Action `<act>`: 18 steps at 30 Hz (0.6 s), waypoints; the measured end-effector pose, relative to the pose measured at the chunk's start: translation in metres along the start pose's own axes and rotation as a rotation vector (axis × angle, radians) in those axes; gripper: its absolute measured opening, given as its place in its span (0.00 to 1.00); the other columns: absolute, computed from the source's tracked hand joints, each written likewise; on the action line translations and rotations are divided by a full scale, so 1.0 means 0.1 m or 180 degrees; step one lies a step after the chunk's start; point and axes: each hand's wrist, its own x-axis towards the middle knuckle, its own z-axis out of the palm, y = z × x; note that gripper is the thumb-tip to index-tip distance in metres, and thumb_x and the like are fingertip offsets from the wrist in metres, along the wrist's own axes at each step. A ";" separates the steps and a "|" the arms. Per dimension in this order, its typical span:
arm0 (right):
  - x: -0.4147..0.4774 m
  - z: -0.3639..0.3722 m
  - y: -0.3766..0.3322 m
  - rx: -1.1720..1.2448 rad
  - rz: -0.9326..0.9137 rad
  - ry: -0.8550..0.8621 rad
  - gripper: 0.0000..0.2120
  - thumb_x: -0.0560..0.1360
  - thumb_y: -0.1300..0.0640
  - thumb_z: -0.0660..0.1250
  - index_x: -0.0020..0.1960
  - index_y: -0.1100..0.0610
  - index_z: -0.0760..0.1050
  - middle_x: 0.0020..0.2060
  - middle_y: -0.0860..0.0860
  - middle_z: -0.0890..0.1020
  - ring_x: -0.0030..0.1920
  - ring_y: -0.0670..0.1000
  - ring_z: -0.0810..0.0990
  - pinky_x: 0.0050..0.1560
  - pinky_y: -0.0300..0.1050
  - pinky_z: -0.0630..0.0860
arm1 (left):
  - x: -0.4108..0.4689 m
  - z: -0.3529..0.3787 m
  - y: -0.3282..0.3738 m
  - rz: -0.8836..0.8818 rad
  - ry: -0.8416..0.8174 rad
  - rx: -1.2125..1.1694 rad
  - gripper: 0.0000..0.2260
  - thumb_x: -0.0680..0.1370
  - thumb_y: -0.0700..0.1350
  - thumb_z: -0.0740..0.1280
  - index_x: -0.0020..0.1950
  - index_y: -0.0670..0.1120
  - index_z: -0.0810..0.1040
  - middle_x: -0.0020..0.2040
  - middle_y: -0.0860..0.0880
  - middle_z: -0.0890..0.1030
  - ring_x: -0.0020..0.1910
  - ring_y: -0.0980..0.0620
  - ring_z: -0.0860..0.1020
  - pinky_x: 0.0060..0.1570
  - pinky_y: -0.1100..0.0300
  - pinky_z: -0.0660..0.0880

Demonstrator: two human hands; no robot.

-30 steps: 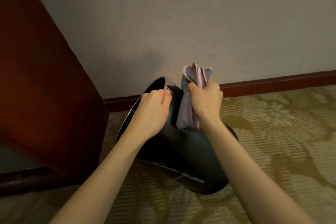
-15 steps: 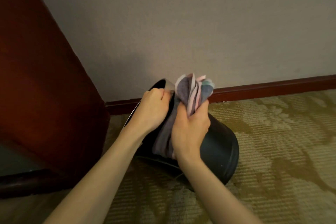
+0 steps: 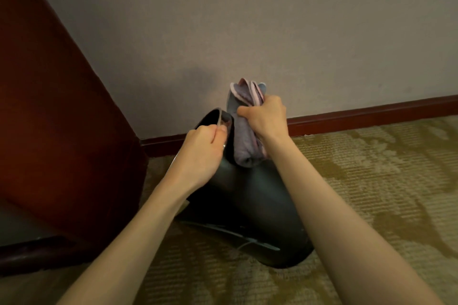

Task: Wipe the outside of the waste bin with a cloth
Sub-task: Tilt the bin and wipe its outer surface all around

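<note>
1. Patterned carpet [image 3: 371,181], wall [image 3: 272,32] corner; black waste bin [image 3: 252,205] tilted on it.
2. On the rim [image 3: 219,116]: left hand [image 3: 203,153], gripping; right hand [image 3: 265,116] clenches bunched cloth [image 3: 245,148] against bin's upper side.
3. Probably light, slick plastic; hold by rim.

Single view, head-worn, wide-angle. Looks forward and steeply down; both forearms run in from the bottom edge. Close range: left hand [image 3: 202,153], right hand [image 3: 266,116] and its cloth [image 3: 244,141] sit mid-frame at the tilted waste bin [image 3: 247,205]. Faces a wall [image 3: 247,32] and its skirting [image 3: 371,114]. Carpet [image 3: 371,193] fills the lower right; a dark wooden panel [image 3: 49,106], possibly a door, fills the left.
</note>
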 end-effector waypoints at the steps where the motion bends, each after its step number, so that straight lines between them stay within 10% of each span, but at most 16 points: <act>1: 0.01 0.01 0.04 -0.0048 -0.0045 0.0020 0.16 0.66 0.55 0.72 0.50 0.62 0.76 0.47 0.59 0.79 0.44 0.57 0.78 0.38 0.43 0.68 | 0.02 -0.02 -0.02 -0.0015 -0.0004 0.0038 0.20 0.81 0.41 0.56 0.28 0.48 0.62 0.37 0.35 0.77 0.41 0.35 0.75 0.41 0.46 0.66; 11: -0.01 -0.22 0.68 -0.1058 -0.0266 0.0078 0.17 0.65 0.57 0.72 0.52 0.61 0.75 0.48 0.60 0.81 0.50 0.63 0.78 0.42 0.44 0.68 | 0.06 -0.27 -0.55 -0.0458 -0.0008 0.0369 0.17 0.82 0.44 0.52 0.41 0.36 0.74 0.42 0.35 0.78 0.45 0.36 0.76 0.45 0.46 0.69; 18: -0.05 -0.37 0.85 -0.1528 -0.0298 0.0087 0.15 0.67 0.58 0.70 0.51 0.61 0.73 0.46 0.59 0.81 0.49 0.64 0.78 0.43 0.49 0.72 | 0.04 -0.37 -0.91 -0.1058 -0.0065 0.0133 0.19 0.82 0.50 0.52 0.38 0.45 0.74 0.35 0.48 0.75 0.38 0.50 0.74 0.34 0.55 0.65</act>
